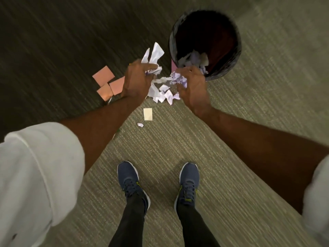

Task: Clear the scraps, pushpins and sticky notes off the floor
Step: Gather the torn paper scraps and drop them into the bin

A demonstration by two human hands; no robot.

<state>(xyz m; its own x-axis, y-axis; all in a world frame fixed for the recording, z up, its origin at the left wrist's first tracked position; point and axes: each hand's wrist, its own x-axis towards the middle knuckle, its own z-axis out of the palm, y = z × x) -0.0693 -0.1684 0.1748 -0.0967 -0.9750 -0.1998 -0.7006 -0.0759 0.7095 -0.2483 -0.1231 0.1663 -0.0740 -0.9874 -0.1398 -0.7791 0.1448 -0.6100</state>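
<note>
My left hand [138,78] grips a bunch of crumpled white paper scraps [154,57]. My right hand [193,86] is closed on another wad of scraps [179,79], close to the near rim of the black-lined trash bin [236,50], which holds several scraps inside. More torn white scraps [162,95] hang or lie between my hands. Three pink sticky notes [103,75] lie on the carpet left of my left hand. A pale yellow sticky note [147,114] and a small white scrap [140,124] lie nearer to me. No pushpin is clearly visible.
The floor is carpet, dark at the upper left and lighter grey-green [231,139] elsewhere. My two feet in dark blue shoes [130,182] stand below the hands. A thin metal ring-like object [109,100] lies by the lowest pink note.
</note>
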